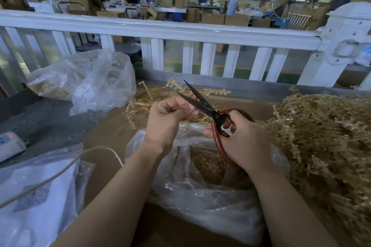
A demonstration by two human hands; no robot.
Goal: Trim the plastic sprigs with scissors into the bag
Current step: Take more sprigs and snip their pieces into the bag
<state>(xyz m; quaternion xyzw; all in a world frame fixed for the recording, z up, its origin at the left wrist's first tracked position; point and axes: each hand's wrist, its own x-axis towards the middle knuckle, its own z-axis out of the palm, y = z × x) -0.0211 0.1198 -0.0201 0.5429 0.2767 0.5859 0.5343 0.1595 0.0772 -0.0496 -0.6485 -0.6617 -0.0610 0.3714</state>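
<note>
Right hand (244,138) grips the red loop handles of the large black-bladed scissors (208,113), fingers curled through and round the loops; blades parted, tips pointing up and away toward the far edge of the table. Left hand (167,118) is curled, thumb and fingertips pinching a thin pale plastic piece right at the lower blade; the piece is too small and too hidden by the fingers to make out in detail.

Both hands are held above the open clear plastic bag (200,186), which sits at the near middle of the brown cardboard-covered table (112,132) and holds a heap of small tan cut bits. Big tangled pile of tan plastic sprigs (325,138) fills the right side of the table, touching the bag's right side. Smaller scatter of loose tan sprigs (152,94) lies toward the far edge, behind the hands.

Second clear plastic bag with tan contents (84,80) at the far left corner. White power strip with a red light (11,144) at the left edge, its white cable (60,170) running over a white zip bag with a printed code label (38,196) at the near left corner. White railing fence (180,32) runs along behind the table.
</note>
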